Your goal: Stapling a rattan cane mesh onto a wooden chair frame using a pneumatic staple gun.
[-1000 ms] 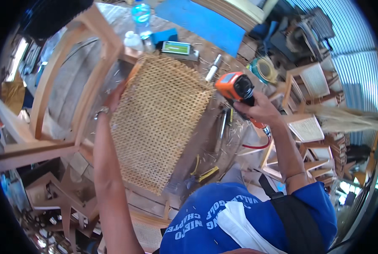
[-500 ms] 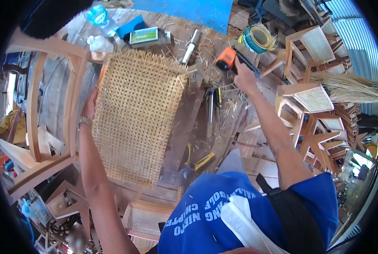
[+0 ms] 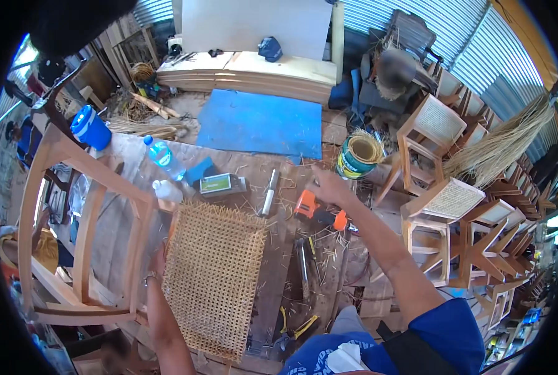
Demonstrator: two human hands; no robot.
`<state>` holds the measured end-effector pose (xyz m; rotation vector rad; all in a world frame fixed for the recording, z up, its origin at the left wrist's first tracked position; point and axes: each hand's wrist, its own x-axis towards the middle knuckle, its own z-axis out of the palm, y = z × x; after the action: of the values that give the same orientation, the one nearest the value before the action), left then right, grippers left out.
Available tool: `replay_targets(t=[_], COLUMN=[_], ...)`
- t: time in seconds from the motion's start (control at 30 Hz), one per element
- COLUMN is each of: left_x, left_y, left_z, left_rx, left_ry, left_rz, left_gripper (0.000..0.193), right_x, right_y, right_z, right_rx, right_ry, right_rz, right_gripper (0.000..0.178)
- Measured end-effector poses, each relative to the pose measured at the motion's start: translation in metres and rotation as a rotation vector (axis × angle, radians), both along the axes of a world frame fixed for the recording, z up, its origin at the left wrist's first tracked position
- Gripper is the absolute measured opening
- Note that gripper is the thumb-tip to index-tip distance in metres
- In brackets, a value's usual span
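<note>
My left hand (image 3: 158,265) grips the wooden edge along the left side of a woven cane panel (image 3: 216,272). Loose cane ends fringe the panel's top. Left of it rises the wooden chair frame (image 3: 146,250) with its legs; the join is partly hidden. My right hand (image 3: 332,187) is stretched forward, index finger pointing away and no tool in its grasp. Just below that hand, an orange and black power tool (image 3: 305,204) lies on the wooden boards. Nearer to me rest a rod-like metal tool (image 3: 303,265) and yellow-handled pliers (image 3: 298,331).
A white-and-dark marker-like stick (image 3: 269,194), a green box (image 3: 219,183) and a water bottle (image 3: 165,159) lie beyond the panel. A can holding coiled cane (image 3: 358,156) stands ahead right. Stacked chairs (image 3: 444,203) crowd the right; a blue sheet (image 3: 263,122) lies farther off.
My view has tilted up, showing the wall and blue sheet. My right hand has come off the orange tool, which lies nearer and turned. My left hand stays at the panel's edge.
</note>
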<state>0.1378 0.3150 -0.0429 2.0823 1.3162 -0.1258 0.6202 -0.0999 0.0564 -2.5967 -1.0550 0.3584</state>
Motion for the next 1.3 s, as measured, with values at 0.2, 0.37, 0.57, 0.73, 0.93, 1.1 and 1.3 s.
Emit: replay_targets(t=[0.2,0.37,0.57,0.73,0.93,1.1,1.3], left_x=[-0.119,-0.097,-0.207,-0.336,-0.314,-0.387,-0.417], left_y=[0.009,-0.087,-0.31,-0.534,-0.613,-0.647,-0.613], left_z=[-0.013,0.091,0.102,0.025,-0.024,-0.143,-0.129], left_rx=[0.371,0.124,0.281,-0.148,-0.428,-0.84,-0.717], left_ry=[0.033,-0.643,-0.64,0.061,0.211,-0.06,-0.704], left_rz=[-0.026,0.432,0.733,1.068,0.704,0.855,1.001], left_gripper=[0.058,0.042,0.04,0.043,0.064,0.064,0.04], right_x=[-0.01,0.004,-0.022,-0.13,-0.244,-0.276,-0.226], right_y=[0.084,0.052,-0.026,-0.118,-0.174,-0.142,-0.182], right_z=[0.12,0.173,0.118,0.035,-0.017,0.01,-0.037], right_rx=[0.232,0.289,0.308,0.059,-0.088,-0.167,-0.11], right_ry=[0.077,0.098,0.386,0.735,0.735,0.612,0.338], right_rz=[0.083,0.03,-0.016,-0.064,0.103,0.29,0.469], right_gripper=[0.075,0.071,0.07,0.069,0.067,0.076,0.072])
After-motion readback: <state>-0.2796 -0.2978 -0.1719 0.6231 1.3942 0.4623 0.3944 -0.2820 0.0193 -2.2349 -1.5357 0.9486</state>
